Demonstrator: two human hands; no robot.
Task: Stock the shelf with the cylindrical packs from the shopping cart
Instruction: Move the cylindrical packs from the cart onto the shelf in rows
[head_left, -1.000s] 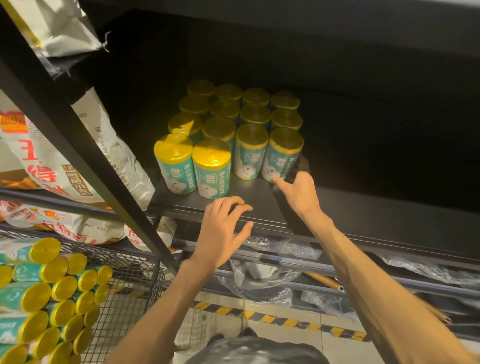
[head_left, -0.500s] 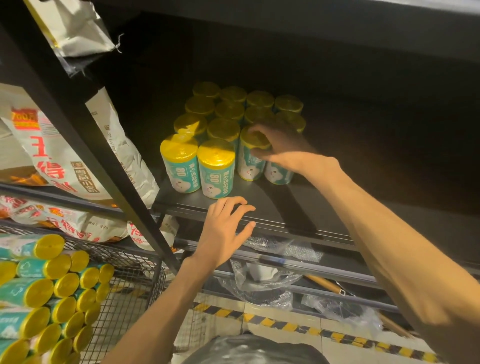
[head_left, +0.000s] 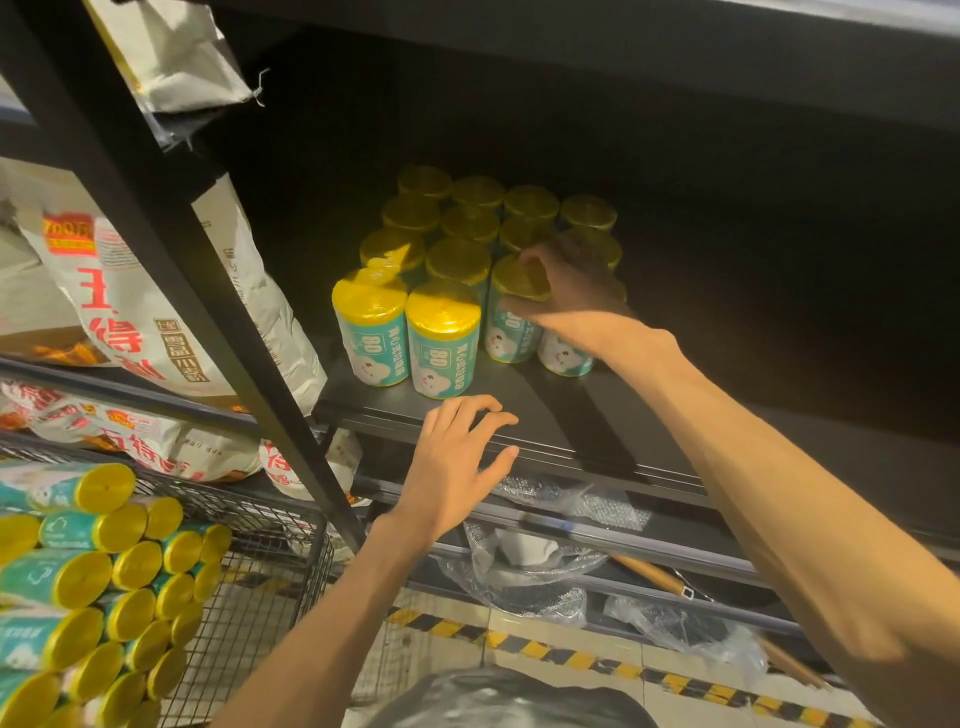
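Black metal shelf (head_left: 545, 415): your stocking surface, carrying a block of upright teal cylindrical packs with yellow caps (head_left: 441, 338). Wire shopping cart (head_left: 270, 582), lower left: many more such packs lying on their sides. Your right hand (head_left: 566, 296): fingers curled over the capped front-row pack (head_left: 511, 327), apparently squaring it up. Your left hand (head_left: 457, 467): spread loosely, holding nothing, at the shelf lip. Next, judged: reach back to the cart.

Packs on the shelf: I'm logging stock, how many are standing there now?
14 packs: two at the front left, then three rows of four running back. The right hand grips one in the nearest row of four and covers others, so some may be hidden.
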